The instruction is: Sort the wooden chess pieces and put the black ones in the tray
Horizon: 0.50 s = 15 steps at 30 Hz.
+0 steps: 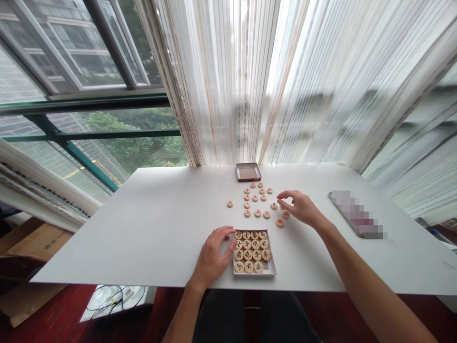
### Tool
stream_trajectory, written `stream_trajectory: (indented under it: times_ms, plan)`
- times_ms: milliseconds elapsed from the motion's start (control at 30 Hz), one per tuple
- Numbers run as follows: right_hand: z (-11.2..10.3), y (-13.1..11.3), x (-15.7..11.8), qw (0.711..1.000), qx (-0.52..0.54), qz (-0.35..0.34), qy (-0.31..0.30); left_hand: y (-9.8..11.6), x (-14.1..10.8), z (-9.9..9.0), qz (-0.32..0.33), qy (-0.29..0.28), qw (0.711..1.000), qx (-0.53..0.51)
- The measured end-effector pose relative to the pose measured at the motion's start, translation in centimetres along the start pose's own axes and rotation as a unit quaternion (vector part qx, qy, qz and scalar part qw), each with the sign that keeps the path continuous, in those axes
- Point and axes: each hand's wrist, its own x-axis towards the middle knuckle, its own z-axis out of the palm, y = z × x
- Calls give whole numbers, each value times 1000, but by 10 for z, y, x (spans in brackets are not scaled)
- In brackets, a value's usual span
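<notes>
A shallow white box [272, 267] near the table's front edge holds several round wooden pieces with black characters, and a gap shows in its lower right corner. My left hand [214, 252] rests at the box's left side, fingers apart, fingertips at its rim. Farther back, several pieces with red characters [257, 213] lie loose on the white table. My right hand [298, 206] is over their right side, thumb and forefinger apart, with nothing visible between them. Just left of its fingertips lies a piece with a black character [273, 206].
An open box lid [249, 172] lies at the table's far edge. On the right is a flat, partly pixelated object [353, 214]. Curtains and a window stand behind the white table [143, 228]. Cardboard boxes [35, 243] are on the floor at the left.
</notes>
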Motion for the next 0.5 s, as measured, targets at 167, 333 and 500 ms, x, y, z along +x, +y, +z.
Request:
stream_trajectory:
  times_ms: [167,333,500]
  plan:
    - [7,4,12,999,8,-12,-49,0,6,-9,-26,-10,999,-42]
    - [17,10,9,998,-2,-41,-58,8,34,-25,12,-18,999,-39]
    - [25,13,7,996,-6,-66,-57,28,86,-25,74,-57,995,-43]
